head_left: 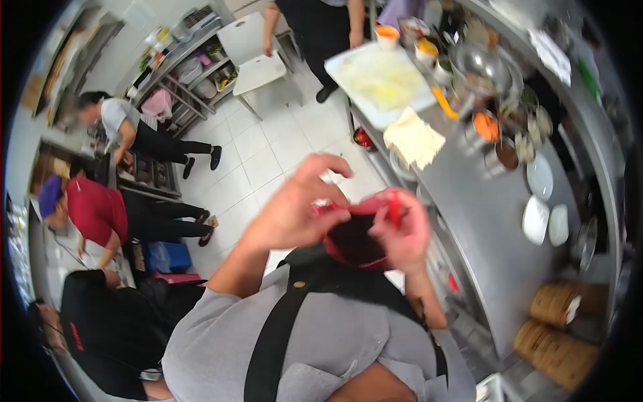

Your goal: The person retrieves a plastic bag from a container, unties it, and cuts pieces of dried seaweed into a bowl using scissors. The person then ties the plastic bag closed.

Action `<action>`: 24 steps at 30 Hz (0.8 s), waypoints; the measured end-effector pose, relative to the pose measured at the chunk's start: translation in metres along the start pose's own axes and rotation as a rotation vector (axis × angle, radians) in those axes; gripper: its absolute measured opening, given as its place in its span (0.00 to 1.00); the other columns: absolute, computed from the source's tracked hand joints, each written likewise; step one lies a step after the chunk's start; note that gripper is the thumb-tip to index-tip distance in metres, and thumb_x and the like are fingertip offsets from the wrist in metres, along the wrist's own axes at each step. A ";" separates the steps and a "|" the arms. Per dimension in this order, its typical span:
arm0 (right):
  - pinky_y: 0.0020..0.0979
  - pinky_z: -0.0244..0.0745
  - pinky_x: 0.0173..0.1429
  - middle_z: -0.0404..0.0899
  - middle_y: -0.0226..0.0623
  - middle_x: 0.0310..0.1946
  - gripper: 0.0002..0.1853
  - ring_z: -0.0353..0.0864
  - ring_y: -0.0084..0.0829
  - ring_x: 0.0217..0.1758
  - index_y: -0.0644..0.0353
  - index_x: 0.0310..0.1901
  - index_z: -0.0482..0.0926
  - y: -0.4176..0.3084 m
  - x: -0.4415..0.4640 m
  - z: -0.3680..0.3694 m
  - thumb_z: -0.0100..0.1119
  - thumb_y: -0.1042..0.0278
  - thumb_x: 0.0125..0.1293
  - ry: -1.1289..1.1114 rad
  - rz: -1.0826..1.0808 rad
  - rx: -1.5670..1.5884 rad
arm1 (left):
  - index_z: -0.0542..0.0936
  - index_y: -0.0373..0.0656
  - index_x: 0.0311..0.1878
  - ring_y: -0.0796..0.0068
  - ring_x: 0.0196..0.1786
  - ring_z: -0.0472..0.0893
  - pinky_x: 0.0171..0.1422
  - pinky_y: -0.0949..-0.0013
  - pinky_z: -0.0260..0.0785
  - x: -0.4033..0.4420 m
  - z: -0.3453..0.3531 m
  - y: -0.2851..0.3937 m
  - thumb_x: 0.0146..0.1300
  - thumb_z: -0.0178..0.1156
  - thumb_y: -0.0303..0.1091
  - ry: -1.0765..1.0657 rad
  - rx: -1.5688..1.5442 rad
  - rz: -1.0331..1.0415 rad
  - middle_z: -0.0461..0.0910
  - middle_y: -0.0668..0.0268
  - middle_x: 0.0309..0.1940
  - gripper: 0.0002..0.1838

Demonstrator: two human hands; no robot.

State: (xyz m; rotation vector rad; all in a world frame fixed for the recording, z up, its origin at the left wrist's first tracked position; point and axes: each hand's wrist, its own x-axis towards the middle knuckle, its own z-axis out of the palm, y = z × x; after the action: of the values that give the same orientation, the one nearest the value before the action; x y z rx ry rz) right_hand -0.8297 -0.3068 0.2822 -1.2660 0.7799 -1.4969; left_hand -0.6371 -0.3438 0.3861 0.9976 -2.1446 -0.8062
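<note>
In front of my chest, both hands hold what looks like a red cap (356,236), its opening and dark inside turned toward me. My left hand (301,204) pinches the rim at the left between thumb and fingers, with the index finger raised and curved. My right hand (405,231) grips the opposite side, and a bright red strip shows between its fingers. Motion blurs both hands a little. Below them are the black straps of my apron (284,321) over a grey shirt.
A steel counter (479,224) runs along my right, bearing a cutting board (382,84), a cream cloth (414,139), bowls, white dishes and bamboo steamers (556,352). Several people stand at the left and one at the far end. A white chair (254,70) stands on the tiled floor.
</note>
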 end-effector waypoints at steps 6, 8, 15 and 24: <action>0.33 0.77 0.43 0.79 0.49 0.42 0.20 0.82 0.44 0.42 0.70 0.52 0.74 0.023 0.000 0.094 0.55 0.82 0.55 -0.205 -0.198 -0.545 | 0.77 0.39 0.33 0.55 0.62 0.68 0.62 0.56 0.63 -0.062 -0.013 -0.031 0.48 0.68 0.25 0.080 -0.148 0.083 0.68 0.55 0.60 0.10; 0.33 0.77 0.42 0.80 0.49 0.38 0.19 0.83 0.43 0.40 0.70 0.50 0.75 0.032 -0.003 0.114 0.52 0.84 0.55 -0.227 -0.151 -0.478 | 0.75 0.41 0.42 0.59 0.63 0.68 0.62 0.57 0.62 -0.095 -0.020 -0.061 0.49 0.70 0.26 0.119 -0.388 0.009 0.65 0.55 0.62 0.17; 0.20 0.65 0.26 0.78 0.41 0.32 0.11 0.69 0.21 0.21 0.62 0.55 0.66 0.053 -0.026 0.191 0.43 0.74 0.73 -0.070 0.352 0.144 | 0.59 0.42 0.65 0.63 0.58 0.74 0.63 0.64 0.64 -0.178 -0.024 -0.120 0.52 0.67 0.23 0.162 -0.736 -0.089 0.73 0.55 0.54 0.38; 0.31 0.76 0.35 0.72 0.38 0.34 0.19 0.78 0.34 0.31 0.64 0.38 0.81 0.059 -0.030 0.249 0.52 0.92 0.45 -0.383 -0.200 -0.690 | 0.71 0.34 0.52 0.72 0.26 0.78 0.32 0.73 0.71 -0.224 -0.091 -0.143 0.65 0.46 0.21 0.184 -1.060 -0.421 0.77 0.62 0.27 0.13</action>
State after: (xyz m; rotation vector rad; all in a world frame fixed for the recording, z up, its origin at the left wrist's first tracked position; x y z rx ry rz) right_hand -0.5752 -0.2667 0.2805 -2.1240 0.9651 -1.0993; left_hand -0.3935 -0.2614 0.2730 0.8544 -1.0468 -1.7056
